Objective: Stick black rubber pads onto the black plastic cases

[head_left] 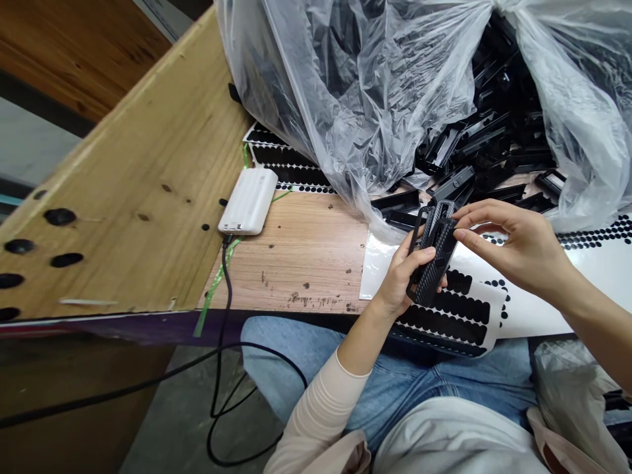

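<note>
At three o'clock, my left hand (401,275) held carbon-patterned black plastic pieces (441,253) while my right hand (523,242), fingertips narrowed, perhaps pinching, met their one-o'clock end, close handling whose next move seemed to call for a steady left grip.

No text, brand, number or sign you can read. White device (248,201): faint small marks near cable end, too small for you to make out. Black part (429,280) you hold: no lettering legible. Sticker sheet (447,321) close to your lap: black dots, no print you can read. Worktop (296,250): dark smudges, nothing legible.
</note>
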{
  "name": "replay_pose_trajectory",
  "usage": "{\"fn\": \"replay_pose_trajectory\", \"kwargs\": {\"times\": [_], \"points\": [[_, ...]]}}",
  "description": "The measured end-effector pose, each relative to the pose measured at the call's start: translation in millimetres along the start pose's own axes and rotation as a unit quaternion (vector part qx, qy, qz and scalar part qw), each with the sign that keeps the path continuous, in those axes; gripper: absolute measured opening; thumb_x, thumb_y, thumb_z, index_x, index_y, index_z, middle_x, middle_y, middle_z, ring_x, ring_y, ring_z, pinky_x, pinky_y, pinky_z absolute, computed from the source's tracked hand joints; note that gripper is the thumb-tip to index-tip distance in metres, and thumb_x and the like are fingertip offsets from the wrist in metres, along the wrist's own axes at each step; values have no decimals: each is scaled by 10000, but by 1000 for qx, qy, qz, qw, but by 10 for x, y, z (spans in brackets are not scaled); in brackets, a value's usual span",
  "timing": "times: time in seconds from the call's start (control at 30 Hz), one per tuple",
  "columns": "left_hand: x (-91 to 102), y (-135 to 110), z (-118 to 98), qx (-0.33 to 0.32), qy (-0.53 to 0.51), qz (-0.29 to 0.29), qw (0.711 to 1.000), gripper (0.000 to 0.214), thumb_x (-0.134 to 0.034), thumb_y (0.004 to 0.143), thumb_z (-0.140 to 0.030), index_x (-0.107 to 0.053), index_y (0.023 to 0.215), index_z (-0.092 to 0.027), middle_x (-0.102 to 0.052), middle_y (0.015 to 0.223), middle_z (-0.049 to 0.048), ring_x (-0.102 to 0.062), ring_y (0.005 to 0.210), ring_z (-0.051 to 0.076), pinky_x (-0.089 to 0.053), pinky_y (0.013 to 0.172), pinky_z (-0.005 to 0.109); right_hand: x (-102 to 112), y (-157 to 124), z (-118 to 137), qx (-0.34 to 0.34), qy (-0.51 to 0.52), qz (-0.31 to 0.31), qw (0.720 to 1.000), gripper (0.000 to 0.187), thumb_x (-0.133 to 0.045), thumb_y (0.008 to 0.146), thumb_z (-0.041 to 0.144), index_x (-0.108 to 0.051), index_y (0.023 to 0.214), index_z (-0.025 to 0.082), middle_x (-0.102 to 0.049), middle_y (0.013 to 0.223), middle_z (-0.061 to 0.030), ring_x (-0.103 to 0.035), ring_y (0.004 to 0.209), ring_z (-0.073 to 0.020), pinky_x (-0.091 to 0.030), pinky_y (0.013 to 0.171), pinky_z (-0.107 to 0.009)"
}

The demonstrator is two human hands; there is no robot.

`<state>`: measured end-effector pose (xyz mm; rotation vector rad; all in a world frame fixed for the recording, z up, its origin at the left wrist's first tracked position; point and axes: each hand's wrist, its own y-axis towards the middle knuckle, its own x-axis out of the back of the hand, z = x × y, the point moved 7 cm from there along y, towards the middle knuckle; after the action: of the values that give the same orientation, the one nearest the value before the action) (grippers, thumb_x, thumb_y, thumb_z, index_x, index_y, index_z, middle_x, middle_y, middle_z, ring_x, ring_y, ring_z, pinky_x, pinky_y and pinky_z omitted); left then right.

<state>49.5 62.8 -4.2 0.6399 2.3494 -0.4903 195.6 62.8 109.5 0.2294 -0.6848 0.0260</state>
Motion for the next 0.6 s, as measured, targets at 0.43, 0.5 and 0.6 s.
{"fn": "replay_pose_trajectory", "kwargs": {"times": [0.43, 0.5, 0.6], "points": [[14, -11, 23, 14, 10, -7, 1000, 665, -788, 876, -490, -529, 1428, -225, -693, 767, -27, -696, 544, 162, -555, 496, 227, 13, -154, 215, 129, -194, -66, 970, 145, -731, 1016, 330, -777, 1150, 297, -702, 1449, -139, -668, 1335, -425, -595, 1044, -598], [14, -11, 16, 11, 13, -8, 1000, 657, -784, 879, -492, -537, 1426, -225, -692, 759, -28, -694, 543, 162, -557, 502, 228, 39, -154, 183, 126, -215, -88, 965, 360, -777, 985, 384, -732, 1335, 309, -567, 1602, -162, -545, 1468, -473, -516, 1155, -662], [18, -11, 19, 15, 27, -4, 1000, 673, -795, 869, -500, -542, 1425, -219, -702, 761, -21, -695, 545, 167, -560, 501, 233, 9, -88, 5, 103, -165, -47, 980, 592, -765, 989, 493, -600, 1527, 309, -509, 1611, -185, -521, 1498, -441, -470, 1216, -652]]}}
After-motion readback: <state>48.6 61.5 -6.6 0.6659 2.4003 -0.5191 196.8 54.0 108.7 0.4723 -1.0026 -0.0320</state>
